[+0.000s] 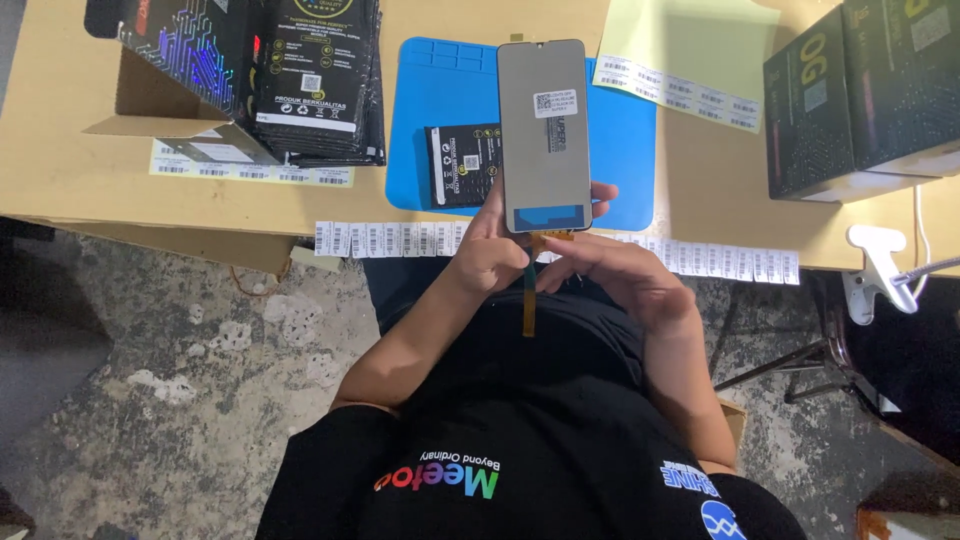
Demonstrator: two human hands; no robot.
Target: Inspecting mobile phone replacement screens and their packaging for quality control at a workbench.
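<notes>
Phone screen panel (544,130) held upright above blue mat (420,110), pinched at bottom edge by left hand (492,255); flex cable (528,300) pinched by right hand (620,275), kept hanging free

Matt grey screen panel (544,135), smooth blue rubbery mat (425,120), wooden table (60,170).

I hold the phone screen panel (544,130) over the work mat (620,130) on the surface (60,170). A packet (463,165) lies on the mat; stacked packets (320,80) left of it, boxes (860,90) right.
</notes>
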